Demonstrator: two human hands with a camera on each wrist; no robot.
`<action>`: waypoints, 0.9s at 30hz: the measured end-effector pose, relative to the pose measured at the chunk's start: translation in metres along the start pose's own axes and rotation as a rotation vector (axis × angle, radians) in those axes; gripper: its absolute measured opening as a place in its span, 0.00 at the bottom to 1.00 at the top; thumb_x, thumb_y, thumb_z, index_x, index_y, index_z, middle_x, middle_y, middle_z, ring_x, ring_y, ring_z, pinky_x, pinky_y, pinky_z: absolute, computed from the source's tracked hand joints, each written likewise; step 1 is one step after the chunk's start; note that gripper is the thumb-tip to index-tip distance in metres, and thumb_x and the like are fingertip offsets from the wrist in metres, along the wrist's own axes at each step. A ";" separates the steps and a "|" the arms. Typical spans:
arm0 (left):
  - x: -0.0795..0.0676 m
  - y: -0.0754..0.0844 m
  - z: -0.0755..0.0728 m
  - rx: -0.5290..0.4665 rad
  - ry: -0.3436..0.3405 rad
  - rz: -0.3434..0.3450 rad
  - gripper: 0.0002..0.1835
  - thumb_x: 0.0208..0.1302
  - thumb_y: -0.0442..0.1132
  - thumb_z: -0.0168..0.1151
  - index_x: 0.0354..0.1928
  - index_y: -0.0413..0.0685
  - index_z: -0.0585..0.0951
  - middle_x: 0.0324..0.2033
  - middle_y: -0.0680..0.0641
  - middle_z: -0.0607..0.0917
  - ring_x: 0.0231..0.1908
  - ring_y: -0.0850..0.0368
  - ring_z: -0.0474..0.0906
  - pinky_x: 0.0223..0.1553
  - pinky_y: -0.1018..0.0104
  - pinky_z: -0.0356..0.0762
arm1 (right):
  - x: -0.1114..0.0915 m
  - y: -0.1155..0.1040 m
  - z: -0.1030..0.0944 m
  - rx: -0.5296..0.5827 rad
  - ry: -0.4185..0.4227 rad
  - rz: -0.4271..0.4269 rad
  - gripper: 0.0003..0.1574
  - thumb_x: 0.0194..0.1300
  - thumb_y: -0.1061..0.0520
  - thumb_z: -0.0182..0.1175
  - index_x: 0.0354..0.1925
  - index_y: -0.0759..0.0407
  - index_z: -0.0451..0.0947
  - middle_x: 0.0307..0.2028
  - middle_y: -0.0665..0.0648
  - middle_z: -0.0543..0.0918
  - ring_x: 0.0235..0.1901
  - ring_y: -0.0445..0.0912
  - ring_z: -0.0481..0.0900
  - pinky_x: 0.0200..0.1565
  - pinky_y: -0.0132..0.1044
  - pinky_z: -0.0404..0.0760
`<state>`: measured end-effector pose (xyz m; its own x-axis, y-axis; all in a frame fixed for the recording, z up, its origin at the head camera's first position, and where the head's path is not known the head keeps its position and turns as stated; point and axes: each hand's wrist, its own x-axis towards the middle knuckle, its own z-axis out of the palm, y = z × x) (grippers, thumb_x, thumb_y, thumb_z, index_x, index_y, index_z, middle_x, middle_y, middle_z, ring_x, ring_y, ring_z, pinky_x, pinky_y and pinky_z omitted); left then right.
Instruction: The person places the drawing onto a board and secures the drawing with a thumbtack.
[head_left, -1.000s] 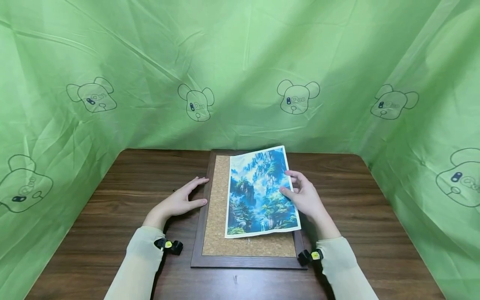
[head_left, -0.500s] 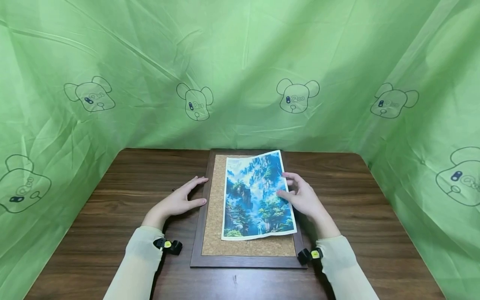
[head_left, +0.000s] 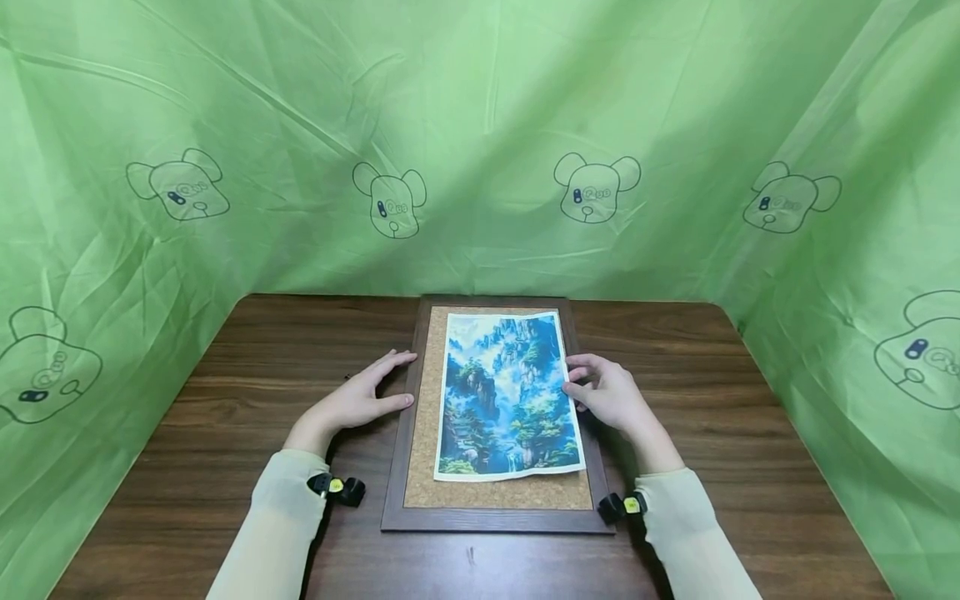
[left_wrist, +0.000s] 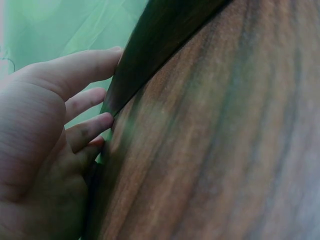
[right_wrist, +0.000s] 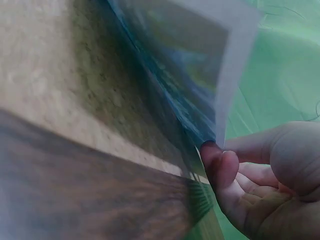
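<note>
A blue landscape print point(head_left: 510, 400) with a white border lies over the cork board point(head_left: 423, 458), inside its dark wooden frame point(head_left: 495, 521). My right hand point(head_left: 611, 396) pinches the print's right edge between thumb and fingers. In the right wrist view that edge of the print point(right_wrist: 200, 65) is lifted, with its shadow on the cork. My left hand point(head_left: 356, 400) has its fingers spread and relaxed, the tips touching the outer left side of the frame. The left wrist view shows the thumb and fingers of the left hand point(left_wrist: 45, 115) against the frame's side point(left_wrist: 150, 50).
The board stands near the far edge of a dark wood-grain table point(head_left: 225, 467). A green curtain point(head_left: 480, 125) printed with bear heads hangs behind and on both sides. Each wrist carries a small black camera.
The print has shifted left and come down toward the cork, straightening from its tilt, with the right hand still pinching its edge. The left hand has stayed at the frame.
</note>
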<state>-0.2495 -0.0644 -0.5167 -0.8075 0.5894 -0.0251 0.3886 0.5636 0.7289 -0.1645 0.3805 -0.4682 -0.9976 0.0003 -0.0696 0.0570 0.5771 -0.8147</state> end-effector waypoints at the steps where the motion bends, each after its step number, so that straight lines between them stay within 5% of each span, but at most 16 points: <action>1: 0.000 0.000 0.000 0.000 0.000 -0.002 0.43 0.77 0.55 0.70 0.87 0.59 0.62 0.87 0.37 0.54 0.85 0.33 0.45 0.76 0.23 0.53 | 0.000 0.000 0.001 0.003 -0.006 -0.004 0.28 0.77 0.62 0.68 0.71 0.64 0.77 0.51 0.64 0.88 0.31 0.48 0.88 0.36 0.44 0.89; 27: 0.000 0.001 -0.002 -0.016 -0.010 -0.008 0.44 0.77 0.57 0.70 0.87 0.60 0.62 0.87 0.37 0.52 0.86 0.34 0.43 0.77 0.23 0.53 | -0.002 -0.006 0.016 0.022 -0.028 0.000 0.28 0.77 0.64 0.68 0.70 0.64 0.77 0.48 0.62 0.85 0.33 0.48 0.88 0.36 0.43 0.90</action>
<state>-0.2494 -0.0651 -0.5144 -0.8061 0.5906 -0.0377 0.3752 0.5592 0.7393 -0.1620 0.3637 -0.4728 -0.9961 -0.0226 -0.0849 0.0578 0.5590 -0.8272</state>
